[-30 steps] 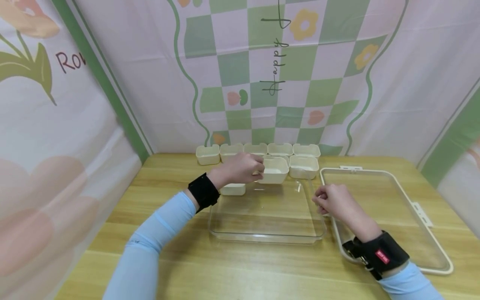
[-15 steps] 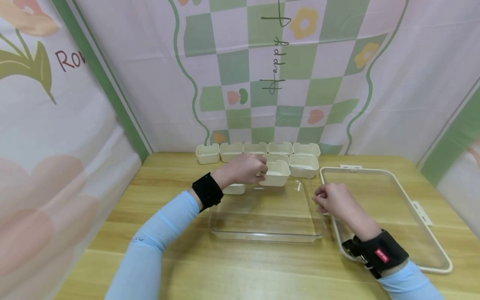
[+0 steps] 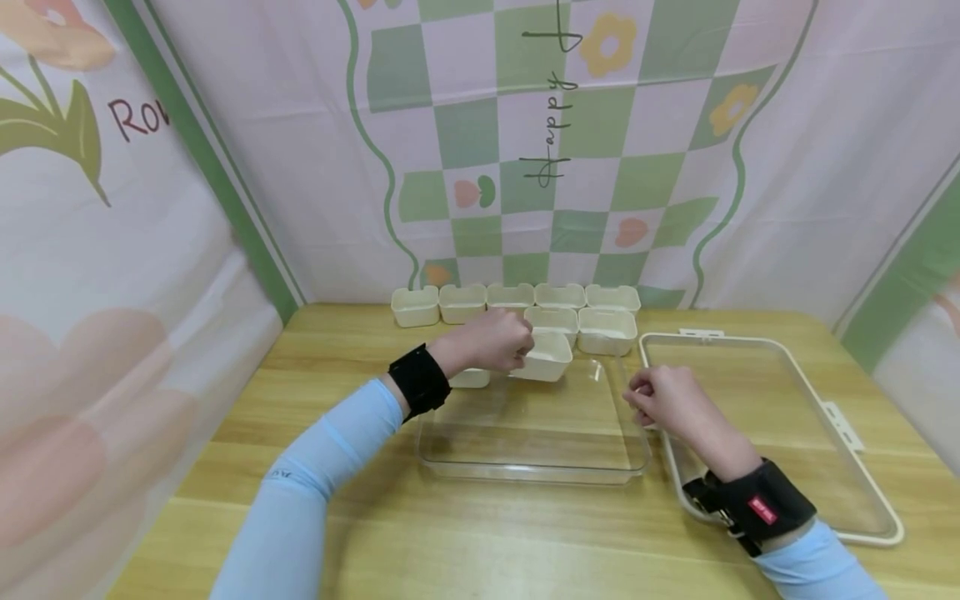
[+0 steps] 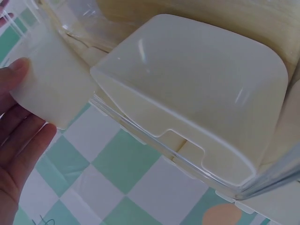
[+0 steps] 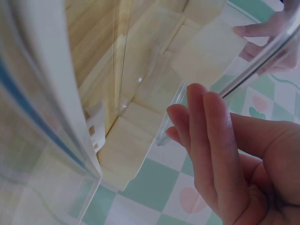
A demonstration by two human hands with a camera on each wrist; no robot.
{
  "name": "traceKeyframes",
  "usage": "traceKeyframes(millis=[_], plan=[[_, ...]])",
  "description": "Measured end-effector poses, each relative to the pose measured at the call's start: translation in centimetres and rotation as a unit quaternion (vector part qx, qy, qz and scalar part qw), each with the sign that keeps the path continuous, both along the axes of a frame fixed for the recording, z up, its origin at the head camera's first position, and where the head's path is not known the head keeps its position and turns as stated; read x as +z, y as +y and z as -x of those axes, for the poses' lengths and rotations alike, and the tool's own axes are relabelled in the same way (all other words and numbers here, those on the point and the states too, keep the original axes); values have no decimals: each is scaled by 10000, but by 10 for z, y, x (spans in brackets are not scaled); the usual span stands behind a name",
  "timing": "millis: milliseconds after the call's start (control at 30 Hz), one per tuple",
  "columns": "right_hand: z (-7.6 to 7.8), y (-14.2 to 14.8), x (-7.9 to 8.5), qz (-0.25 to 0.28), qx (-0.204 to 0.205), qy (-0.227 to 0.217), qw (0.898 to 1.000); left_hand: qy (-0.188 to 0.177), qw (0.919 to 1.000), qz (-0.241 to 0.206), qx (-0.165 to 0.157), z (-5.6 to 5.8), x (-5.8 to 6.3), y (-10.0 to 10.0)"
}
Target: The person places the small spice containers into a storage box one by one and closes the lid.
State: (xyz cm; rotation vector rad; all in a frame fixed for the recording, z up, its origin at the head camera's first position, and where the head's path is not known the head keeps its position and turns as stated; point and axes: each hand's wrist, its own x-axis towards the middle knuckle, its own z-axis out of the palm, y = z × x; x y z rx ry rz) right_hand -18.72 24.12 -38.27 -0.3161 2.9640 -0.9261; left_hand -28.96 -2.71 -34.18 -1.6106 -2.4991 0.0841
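Head view: one cream bin point(image 3: 470, 379) is set inside the clear tub point(image 3: 532, 472), a second bin point(image 3: 549, 360) is pinched over its far side by the left hand point(image 3: 491, 340); seven bins point(image 3: 607, 333) are left behind; right hand point(image 3: 666, 400) loosely bent, hold unclear.

A wood-grain table point(image 3: 480, 537) stands before pale hangings point(image 3: 300, 158) (green-checked at centre), the cut-off left lettering point(image 3: 137, 119) perhaps reading "Row".

Left sleeve point(image 3: 315, 475): pale blue, wrinkled, with a small dark marking point(image 3: 279, 474). Right sleeve point(image 3: 813, 560): pale blue. Left wristband point(image 3: 420, 379): broad, black. Right wristband point(image 3: 787, 502): black, bearing a red rectangular label point(image 3: 762, 509) with whitish lettering, illegible.
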Motion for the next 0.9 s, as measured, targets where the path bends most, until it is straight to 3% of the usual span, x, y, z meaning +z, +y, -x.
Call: traceKeyframes(millis=[400,900], plan=[[-1,-1,0,-63,4,19,10000,-622,9968,259,435,8,-10,4],[1,1,0,-14,-32,-11,10000,-366,9964,635,416,3,-7,7]])
